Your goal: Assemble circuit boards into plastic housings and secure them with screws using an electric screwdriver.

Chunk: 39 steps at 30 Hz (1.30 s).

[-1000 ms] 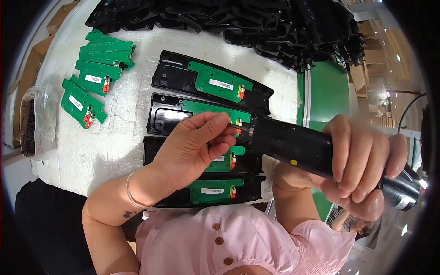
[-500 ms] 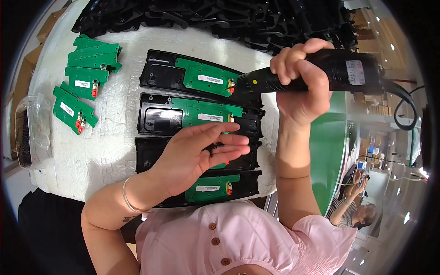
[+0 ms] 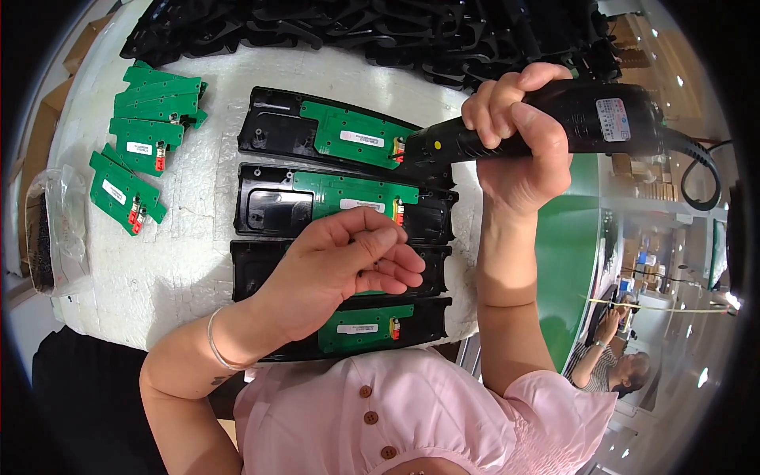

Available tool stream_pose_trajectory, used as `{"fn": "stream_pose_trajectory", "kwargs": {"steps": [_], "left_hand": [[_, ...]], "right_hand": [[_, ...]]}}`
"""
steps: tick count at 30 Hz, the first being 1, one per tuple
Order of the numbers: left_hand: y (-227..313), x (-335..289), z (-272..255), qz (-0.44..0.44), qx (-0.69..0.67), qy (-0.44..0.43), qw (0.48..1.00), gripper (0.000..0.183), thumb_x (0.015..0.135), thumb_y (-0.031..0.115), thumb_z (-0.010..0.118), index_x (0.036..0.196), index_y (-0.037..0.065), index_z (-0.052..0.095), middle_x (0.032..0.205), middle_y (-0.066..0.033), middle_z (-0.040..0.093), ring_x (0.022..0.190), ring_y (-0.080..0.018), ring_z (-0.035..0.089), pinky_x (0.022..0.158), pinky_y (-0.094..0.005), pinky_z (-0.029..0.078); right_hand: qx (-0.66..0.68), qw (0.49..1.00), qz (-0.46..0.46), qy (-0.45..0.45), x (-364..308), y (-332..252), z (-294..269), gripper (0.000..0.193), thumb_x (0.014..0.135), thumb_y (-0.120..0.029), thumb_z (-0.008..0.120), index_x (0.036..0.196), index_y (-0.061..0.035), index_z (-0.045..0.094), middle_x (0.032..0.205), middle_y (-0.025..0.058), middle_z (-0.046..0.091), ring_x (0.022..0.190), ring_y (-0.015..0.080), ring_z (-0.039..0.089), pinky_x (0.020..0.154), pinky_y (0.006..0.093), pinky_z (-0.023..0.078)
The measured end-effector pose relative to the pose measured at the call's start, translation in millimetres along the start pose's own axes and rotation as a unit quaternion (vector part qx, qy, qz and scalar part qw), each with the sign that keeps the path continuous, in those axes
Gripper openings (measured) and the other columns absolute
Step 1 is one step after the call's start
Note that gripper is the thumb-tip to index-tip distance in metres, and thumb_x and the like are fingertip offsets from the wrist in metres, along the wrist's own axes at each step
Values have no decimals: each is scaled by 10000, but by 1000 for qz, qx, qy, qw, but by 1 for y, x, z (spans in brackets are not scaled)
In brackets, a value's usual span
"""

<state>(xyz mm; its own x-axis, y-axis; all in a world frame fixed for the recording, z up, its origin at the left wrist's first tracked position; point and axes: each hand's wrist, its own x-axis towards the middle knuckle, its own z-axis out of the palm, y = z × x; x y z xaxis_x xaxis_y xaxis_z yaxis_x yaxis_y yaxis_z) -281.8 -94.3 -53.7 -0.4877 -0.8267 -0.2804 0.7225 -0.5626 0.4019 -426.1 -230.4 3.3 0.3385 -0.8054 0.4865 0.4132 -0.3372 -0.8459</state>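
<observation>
My right hand (image 3: 524, 138) is wrapped round a black corded electric screwdriver (image 3: 582, 119), held nearly level with its nose pointing left. Its tip meets the right end of a green circuit board (image 3: 344, 136) lying in the farthest black plastic housing (image 3: 269, 131). Over the nearer housings, my left hand (image 3: 336, 257) is closed, with fingers curled and thumb against the index finger. The small black screws in it are mostly hidden now. Beneath it lie a second housing (image 3: 269, 210), a third housing (image 3: 253, 265) partly covered, and a near board (image 3: 360, 326) in its housing.
Loose green boards (image 3: 158, 103) are stacked at the left of the white foam-covered table (image 3: 198, 261). A clear plastic bag (image 3: 70, 229) sits by the left edge. Black plastic parts (image 3: 340, 28) pile along the back. Another person (image 3: 606, 360) works at far right.
My left hand has gone from an open palm showing small black screws to curled fingers with the thumb drawn in. The screwdriver has shifted very slightly; its tip stays at the same board end.
</observation>
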Motion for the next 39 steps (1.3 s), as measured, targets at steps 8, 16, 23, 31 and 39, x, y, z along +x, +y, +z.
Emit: {"fn": "stream_pose_trajectory", "kwargs": {"steps": [8,16,23,31,39], "left_hand": [[1,1,0,28,28,63,997,181,880,110,545,1024,4,573,928,-82,620,813,-148,612,722,-246,508],[5,1,-2,40,-35,91,994,186,874,103,550,1039,19,571,934,-67,620,838,-129,612,735,-218,514],[3,7,-6,38,-117,61,990,172,883,110,534,1029,25,569,906,-58,614,820,-114,608,720,-195,526],[1,4,-13,53,-148,17,987,191,890,153,531,1017,18,579,906,-61,616,812,-111,611,715,-186,527],[0,-3,16,-23,-128,17,991,405,937,271,436,1167,-62,450,1142,-171,520,1069,-237,522,948,-318,414]], "right_hand": [[14,1000,15,4,5,4,-3,182,682,17,459,863,11,441,566,84,473,439,153,425,476,304,411],[5,998,11,-54,5,6,5,165,676,49,473,833,16,433,568,91,488,429,137,439,460,283,422],[54,971,-67,-222,-2,-50,8,389,696,2,511,1078,-54,461,596,-65,473,536,70,466,543,229,349],[78,983,-76,-146,-21,-70,30,270,680,-88,605,870,-95,413,532,-70,548,449,19,528,480,140,426],[43,983,-78,-163,-15,-61,22,225,713,-75,531,923,-63,450,550,-48,512,475,58,489,507,193,399]]}}
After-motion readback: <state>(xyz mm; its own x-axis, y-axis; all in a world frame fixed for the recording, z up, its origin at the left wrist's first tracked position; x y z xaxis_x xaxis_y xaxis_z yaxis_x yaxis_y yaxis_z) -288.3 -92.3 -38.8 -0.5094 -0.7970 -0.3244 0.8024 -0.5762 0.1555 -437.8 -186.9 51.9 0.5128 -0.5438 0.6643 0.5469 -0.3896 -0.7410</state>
